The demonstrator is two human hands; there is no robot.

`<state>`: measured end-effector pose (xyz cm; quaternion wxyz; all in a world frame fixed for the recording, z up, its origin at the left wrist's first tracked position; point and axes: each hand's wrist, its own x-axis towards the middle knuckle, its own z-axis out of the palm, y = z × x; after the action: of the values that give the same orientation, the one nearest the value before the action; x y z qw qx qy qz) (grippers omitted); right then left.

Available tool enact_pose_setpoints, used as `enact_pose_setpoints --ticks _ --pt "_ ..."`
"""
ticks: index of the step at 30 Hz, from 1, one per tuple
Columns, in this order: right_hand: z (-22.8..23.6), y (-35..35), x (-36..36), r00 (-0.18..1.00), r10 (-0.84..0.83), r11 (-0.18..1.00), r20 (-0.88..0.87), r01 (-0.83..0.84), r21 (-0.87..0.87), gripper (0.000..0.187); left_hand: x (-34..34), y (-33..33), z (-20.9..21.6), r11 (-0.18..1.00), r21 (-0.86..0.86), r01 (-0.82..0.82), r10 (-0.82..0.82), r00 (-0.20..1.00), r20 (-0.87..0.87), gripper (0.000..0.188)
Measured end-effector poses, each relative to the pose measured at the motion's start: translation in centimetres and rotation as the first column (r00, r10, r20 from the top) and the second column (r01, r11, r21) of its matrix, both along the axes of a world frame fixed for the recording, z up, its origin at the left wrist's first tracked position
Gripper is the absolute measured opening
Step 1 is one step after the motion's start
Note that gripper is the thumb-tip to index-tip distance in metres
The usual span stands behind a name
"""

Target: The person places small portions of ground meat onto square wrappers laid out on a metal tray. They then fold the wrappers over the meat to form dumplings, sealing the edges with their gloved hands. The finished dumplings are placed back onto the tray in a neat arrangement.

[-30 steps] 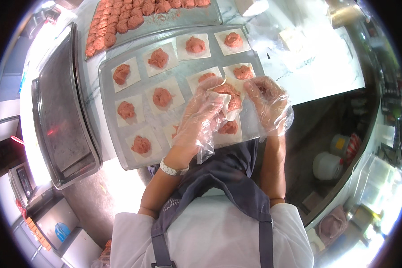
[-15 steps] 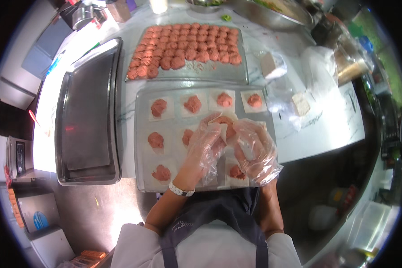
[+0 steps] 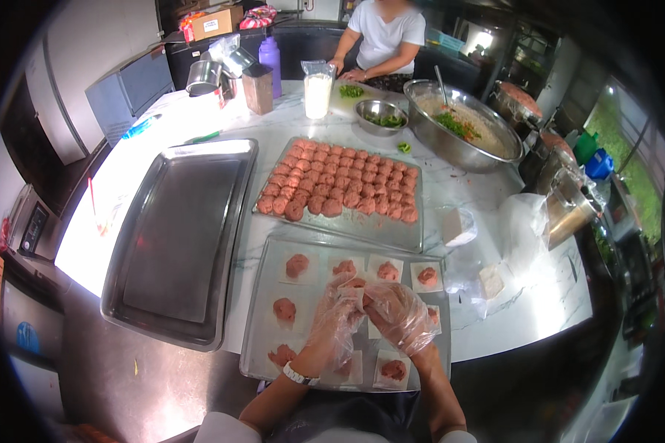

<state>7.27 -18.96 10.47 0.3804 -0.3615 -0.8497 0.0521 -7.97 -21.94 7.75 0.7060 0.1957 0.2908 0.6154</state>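
Observation:
My left hand [image 3: 338, 310] and my right hand [image 3: 399, 316], both in clear plastic gloves, meet above the near tray [image 3: 254, 336]. Their fingers pinch a thin pale wrapper with pink minced meat [image 3: 357, 285], which is largely hidden between them. On the tray below lie several square wrappers, each topped with a lump of meat, such as the meat lump [image 3: 297, 266] at far left and another meat lump [image 3: 427, 277] at far right. Just beyond, a second tray [image 3: 362, 229] carries rows of meat balls [image 3: 340, 179].
A large dark baking tray [image 3: 174, 244] lies at left. White wrapper stacks [image 3: 459, 226] and plastic bags [image 3: 521, 229] are at right. Farther back stand a steel bowl of filling [image 3: 465, 151], a small bowl of greens [image 3: 381, 118] and a purple bottle [image 3: 270, 66]. A person [image 3: 384, 37] stands across the table.
The view has tilted up, bringing the far table and the other person into sight. My hands have drawn closer together, and the wrapper between them is more covered by my fingers.

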Motion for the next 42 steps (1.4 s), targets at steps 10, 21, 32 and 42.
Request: enact_pose_setpoints --ticks 10,21,32,42 --pt "0.1 1.5 -1.6 0.993 -0.045 0.998 0.107 0.041 0.040 0.021 -0.2 0.7 -1.2 0.997 0.065 -0.042 0.039 0.998 0.056 0.039" --pt "0.8 2.1 -1.2 0.997 0.059 0.998 0.052 -0.058 -0.022 0.029 -0.1 1.4 -0.3 0.998 0.041 -0.052 0.053 0.998 -0.030 0.040" --pt "0.3 2.1 -1.8 0.997 -0.035 0.993 0.070 0.043 -0.113 0.028 -0.3 1.9 -0.9 0.998 -0.031 -0.047 0.049 0.995 0.083 0.037" --pt "-0.5 2.7 -1.9 0.995 0.030 0.986 -0.093 -0.044 -0.158 0.025 -0.6 2.3 -0.9 0.995 -0.103 -0.020 0.041 0.977 0.207 0.033"
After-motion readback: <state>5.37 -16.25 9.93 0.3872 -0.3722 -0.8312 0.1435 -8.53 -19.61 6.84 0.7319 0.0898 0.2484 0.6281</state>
